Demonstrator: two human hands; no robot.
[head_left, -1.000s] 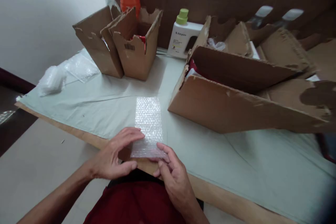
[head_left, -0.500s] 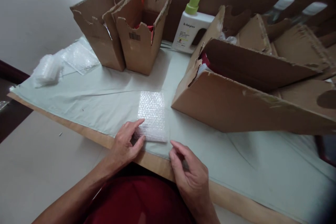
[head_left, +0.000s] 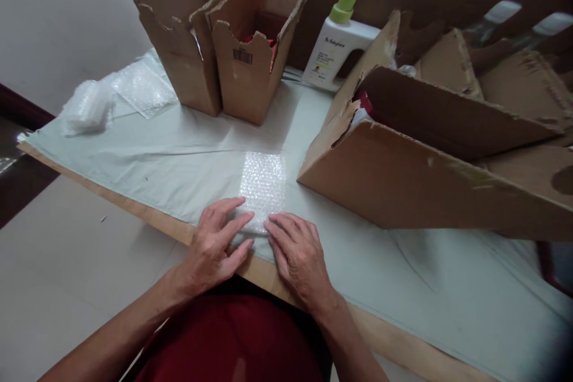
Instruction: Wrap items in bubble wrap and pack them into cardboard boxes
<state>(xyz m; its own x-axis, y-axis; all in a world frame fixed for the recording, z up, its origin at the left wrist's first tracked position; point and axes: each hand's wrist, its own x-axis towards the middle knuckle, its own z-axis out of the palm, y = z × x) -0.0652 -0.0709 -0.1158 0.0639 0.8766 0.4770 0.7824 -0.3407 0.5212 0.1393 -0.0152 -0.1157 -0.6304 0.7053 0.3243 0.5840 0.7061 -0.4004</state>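
A clear bubble wrap sheet [head_left: 263,182] lies flat on the cloth near the table's front edge, its near end folded into a low strip. My left hand [head_left: 219,242] rests at the left of this folded end, fingers spread and fingertips touching the plastic. On the right side, my right hand [head_left: 299,256] has its fingers curled close together, with fingertips and thumb at the near right corner of the wrap. Both hands partly cover the folded end.
Two tall cut cardboard boxes [head_left: 244,86] stand at the back left, beside more bubble wrap [head_left: 145,83] and a bubble wrap roll [head_left: 89,107]. A white detergent bottle [head_left: 329,57] stands behind. Larger cardboard boxes [head_left: 403,173] take up the right side.
My right hand has moved left and forward onto the near edge of the bubble wrap. My left hand's fingers have spread a little on the wrap. The view has shifted slightly.
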